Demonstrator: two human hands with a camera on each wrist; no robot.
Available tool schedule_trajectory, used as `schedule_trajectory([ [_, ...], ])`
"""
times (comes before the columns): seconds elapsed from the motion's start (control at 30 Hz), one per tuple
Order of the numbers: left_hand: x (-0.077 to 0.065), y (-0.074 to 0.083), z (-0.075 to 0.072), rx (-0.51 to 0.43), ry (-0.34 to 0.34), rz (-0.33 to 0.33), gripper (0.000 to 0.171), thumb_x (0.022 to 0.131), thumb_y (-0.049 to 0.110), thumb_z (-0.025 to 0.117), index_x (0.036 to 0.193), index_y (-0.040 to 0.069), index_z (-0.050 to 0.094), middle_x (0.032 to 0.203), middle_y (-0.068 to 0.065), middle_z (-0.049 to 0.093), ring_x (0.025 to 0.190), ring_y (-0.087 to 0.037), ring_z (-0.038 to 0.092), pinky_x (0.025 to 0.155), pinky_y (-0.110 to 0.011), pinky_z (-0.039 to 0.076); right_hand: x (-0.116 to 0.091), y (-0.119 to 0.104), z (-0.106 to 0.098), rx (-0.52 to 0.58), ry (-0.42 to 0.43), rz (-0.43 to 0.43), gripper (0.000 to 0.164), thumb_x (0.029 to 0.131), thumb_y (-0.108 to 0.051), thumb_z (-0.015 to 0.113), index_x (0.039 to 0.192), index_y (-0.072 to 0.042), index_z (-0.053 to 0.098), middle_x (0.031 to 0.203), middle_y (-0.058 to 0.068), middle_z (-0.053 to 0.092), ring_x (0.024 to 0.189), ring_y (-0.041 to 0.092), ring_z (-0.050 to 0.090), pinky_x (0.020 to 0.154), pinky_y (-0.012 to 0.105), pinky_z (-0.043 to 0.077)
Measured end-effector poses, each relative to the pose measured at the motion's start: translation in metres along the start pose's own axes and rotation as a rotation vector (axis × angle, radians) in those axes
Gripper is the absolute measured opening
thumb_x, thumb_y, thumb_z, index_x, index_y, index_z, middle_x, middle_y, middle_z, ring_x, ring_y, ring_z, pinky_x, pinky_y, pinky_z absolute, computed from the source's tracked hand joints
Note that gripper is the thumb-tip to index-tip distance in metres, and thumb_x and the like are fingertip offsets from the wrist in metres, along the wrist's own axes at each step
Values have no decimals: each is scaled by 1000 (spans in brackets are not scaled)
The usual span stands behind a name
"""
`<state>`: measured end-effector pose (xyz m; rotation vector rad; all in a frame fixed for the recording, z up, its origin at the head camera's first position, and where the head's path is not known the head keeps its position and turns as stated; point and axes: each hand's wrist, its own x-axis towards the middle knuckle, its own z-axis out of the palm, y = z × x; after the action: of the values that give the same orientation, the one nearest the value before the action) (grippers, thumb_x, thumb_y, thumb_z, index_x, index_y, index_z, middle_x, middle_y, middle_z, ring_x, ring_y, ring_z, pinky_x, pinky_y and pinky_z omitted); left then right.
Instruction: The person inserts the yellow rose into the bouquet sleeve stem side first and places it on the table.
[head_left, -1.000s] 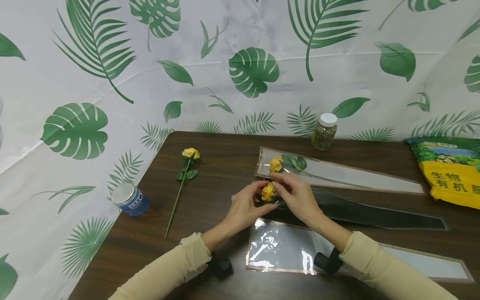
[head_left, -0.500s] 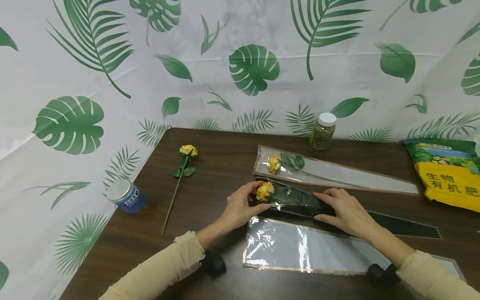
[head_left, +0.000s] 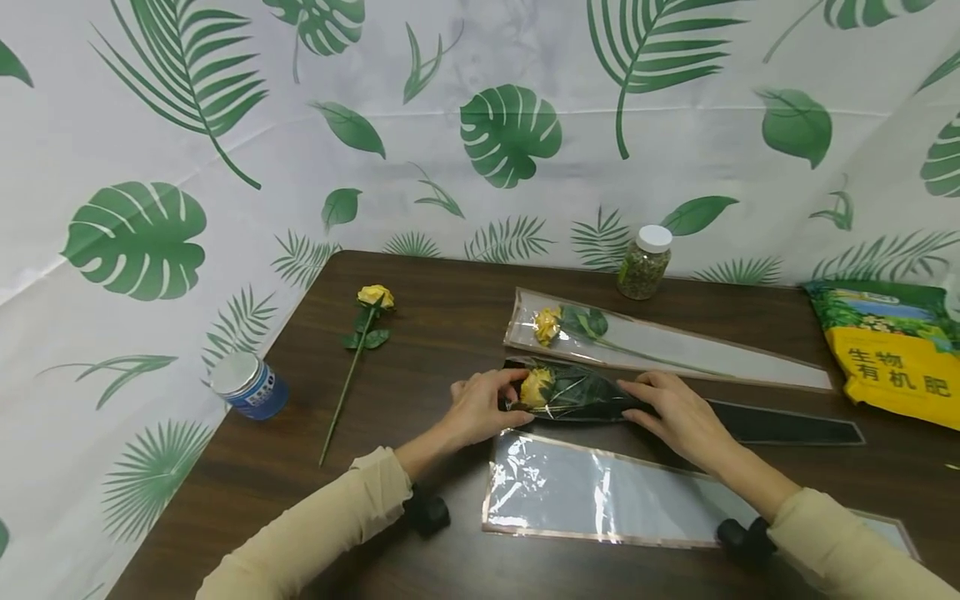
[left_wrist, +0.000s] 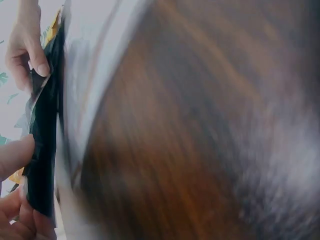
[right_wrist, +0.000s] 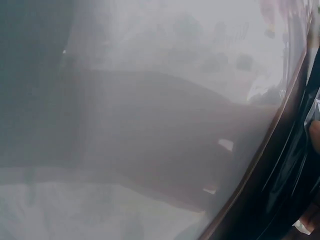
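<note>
Dark brown wood-grain table (head_left: 450,333) carries everything; leaf-print white backdrop cloth (head_left: 225,125) hangs behind it.

Sleeves, biggest items on the table:
- Empty clear tapered cellophane sleeve with a copper edge (head_left: 600,496), nearest the person. Not filled.
- Clear tapered sleeve with a yellow rose already inside (head_left: 675,350), at the back. Looks done.
- Long black-backed tapered sleeve (head_left: 780,425), between those two, being worked on.

Yellow-and-green printed bag (head_left: 892,354) sits at the far right edge.

Hands, both on the black-backed sleeve:
- Left hand (head_left: 480,407) grips the wide mouth end, fingers curled round the film edge right beside the bloom; the left wrist view shows a thumb on the dark film.
- Right hand (head_left: 671,412) pinches the sleeve a bit further down, over the leaves and stem; fingers bent onto the film.

Yellow artificial rose in the black sleeve (head_left: 537,387): head sits just inside the mouth, leaves behind it under the film. Judging by this, insertion is mostly done; seating or straightening is probably what's left.

Loose yellow rose on a long green stem (head_left: 358,358) lies bare to the left, well apart from the hands. Not sleeved yet, so by my count one done, one nearly, one to go.

Small stuff: clear jar with a white lid and greenish contents (head_left: 643,262) at the back, blue can with a silver top (head_left: 249,386) off the table's left edge.
</note>
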<state>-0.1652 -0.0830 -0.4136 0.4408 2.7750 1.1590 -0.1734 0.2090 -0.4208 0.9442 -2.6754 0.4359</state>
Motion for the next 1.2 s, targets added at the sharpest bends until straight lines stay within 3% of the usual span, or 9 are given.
schedule_trajectory([
  [0.23, 3, -5, 3, 67, 16, 3, 54, 76, 32, 77, 125, 18, 61, 75, 10, 53, 69, -9, 44, 85, -44, 28, -2, 5, 1, -59, 24, -49, 49, 69, -17, 81, 113, 0, 67, 94, 12, 59, 81, 24, 55, 63, 38, 47],
  [0.43, 4, -4, 3, 40, 16, 18, 45, 84, 41, 68, 120, 15, 65, 71, 7, 56, 68, -9, 50, 79, -40, 30, -7, 8, 3, -96, 56, -99, 58, 65, -20, 83, 115, 2, 65, 94, 15, 57, 85, 31, 54, 62, 41, 46],
  [0.53, 3, -4, 2, 33, 29, 32, 38, 90, 39, 61, 119, 15, 66, 86, 1, 68, 77, -14, 59, 73, -35, 27, -9, 8, 3, -102, 36, -87, 60, 65, -22, 83, 118, 1, 64, 97, 17, 57, 90, 35, 53, 60, 42, 46],
  [0.63, 2, -6, 2, 33, 24, 40, 33, 94, 33, 56, 121, 15, 65, 109, -4, 69, 93, -21, 63, 71, -32, 25, -9, 6, 2, -111, 0, -65, 62, 67, -23, 82, 121, 0, 62, 99, 18, 56, 91, 37, 52, 57, 41, 44],
  [0.77, 3, -8, 1, -22, -18, 23, 32, 97, 28, 52, 123, 14, 63, 121, -6, 64, 107, -27, 61, 77, -38, 29, -9, 4, 1, -124, -45, -25, 61, 70, -25, 81, 123, -2, 61, 101, 18, 53, 87, 35, 51, 53, 34, 37],
  [0.9, 5, -8, -2, -151, -105, -19, 33, 99, 26, 47, 127, 13, 60, 123, -10, 63, 115, -29, 57, 95, -54, 33, -9, 2, -2, -138, -87, 21, 60, 73, -28, 79, 125, -4, 60, 102, 19, 51, 85, 33, 49, 52, 31, 33],
  [1.0, 8, -9, -5, -239, -198, -33, 34, 101, 23, 44, 131, 12, 57, 124, -13, 61, 114, -27, 57, 97, -49, 41, -9, 0, -4, -154, -105, 49, 61, 74, -30, 79, 126, -4, 59, 103, 20, 51, 83, 33, 48, 51, 32, 33],
  [1.07, 9, -10, -7, -278, -237, -45, 34, 100, 21, 45, 131, 12, 56, 123, -13, 62, 108, -24, 59, 90, -42, 48, -10, 1, -4, -159, -116, 63, 62, 74, -31, 78, 126, -4, 59, 104, 21, 50, 82, 32, 47, 51, 33, 33],
  [1.2, 9, -10, -8, -210, -168, -69, 29, 99, 27, 48, 117, 14, 67, 106, -5, 70, 95, -17, 63, 96, -49, 40, -12, 1, -6, -165, -138, 92, 63, 75, -33, 77, 127, -4, 58, 105, 21, 49, 83, 33, 46, 52, 33, 34],
])
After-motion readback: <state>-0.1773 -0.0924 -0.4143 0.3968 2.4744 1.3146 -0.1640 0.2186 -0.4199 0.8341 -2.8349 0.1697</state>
